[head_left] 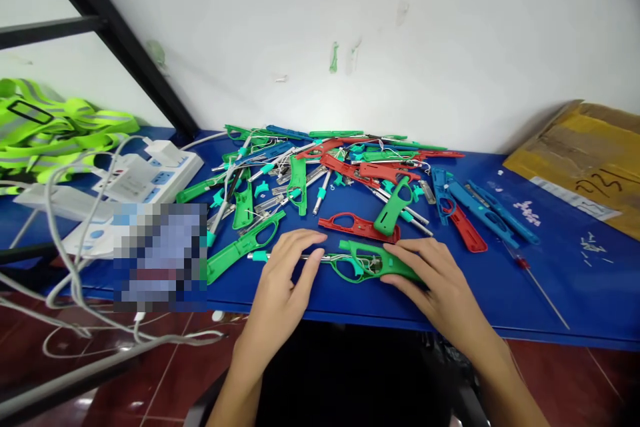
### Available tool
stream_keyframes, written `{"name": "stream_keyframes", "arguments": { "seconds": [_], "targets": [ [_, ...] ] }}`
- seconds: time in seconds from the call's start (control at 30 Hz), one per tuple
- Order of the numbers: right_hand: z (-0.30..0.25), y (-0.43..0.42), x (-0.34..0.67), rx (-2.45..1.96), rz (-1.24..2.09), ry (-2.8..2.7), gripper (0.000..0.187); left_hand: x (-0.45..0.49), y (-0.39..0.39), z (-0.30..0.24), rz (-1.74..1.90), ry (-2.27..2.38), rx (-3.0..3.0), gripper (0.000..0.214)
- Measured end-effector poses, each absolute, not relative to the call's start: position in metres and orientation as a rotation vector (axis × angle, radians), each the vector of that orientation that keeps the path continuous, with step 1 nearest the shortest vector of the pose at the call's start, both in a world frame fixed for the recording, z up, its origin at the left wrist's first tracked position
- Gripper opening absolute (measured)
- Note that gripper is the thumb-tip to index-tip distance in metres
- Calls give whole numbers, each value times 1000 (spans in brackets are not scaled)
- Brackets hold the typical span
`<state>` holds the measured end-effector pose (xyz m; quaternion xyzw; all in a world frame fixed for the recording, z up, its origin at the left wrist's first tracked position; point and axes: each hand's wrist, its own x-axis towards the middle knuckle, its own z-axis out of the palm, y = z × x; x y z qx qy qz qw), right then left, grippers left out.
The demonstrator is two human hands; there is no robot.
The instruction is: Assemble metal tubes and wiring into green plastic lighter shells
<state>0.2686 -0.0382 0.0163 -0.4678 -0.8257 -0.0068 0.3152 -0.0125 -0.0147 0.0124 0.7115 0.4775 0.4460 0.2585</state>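
A green long-necked gas lighter (pixel 369 261) lies opened on the blue table, wires and inner parts exposed in its half shell. My right hand (pixel 434 272) grips its handle end, fingers on the far edge and thumb on the near one. A metal rod with a teal piece (pixel 258 255) at its tip runs left from the shell, passing under my left hand (pixel 286 272). That hand is curved over the rod, thumb and index finger apart. Just beyond lie a red shell half (pixel 345 225) and a green shell half (pixel 395 208).
A heap of lighter parts (pixel 320 167) lies along the wall. At left are a power strip (pixel 175 177) with cables, a blurred-out phone-like object (pixel 160 257) and a reflective vest (pixel 50 127). At right are a red-handled screwdriver (pixel 543 290), small pins (pixel 595 250) and a cardboard box (pixel 585 160).
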Motion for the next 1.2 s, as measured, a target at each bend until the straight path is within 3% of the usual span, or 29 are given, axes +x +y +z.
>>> {"name": "stream_keyframes", "arguments": {
  "seconds": [0.47,1.2],
  "targets": [
    [11,-42,267,-1261,85,-2265,37,-38,0,12,937,1181,2387,25],
    [17,-33,248,-1206,68,-2326,36,-36,2,8,912,1173,2248,18]
  ]
}}
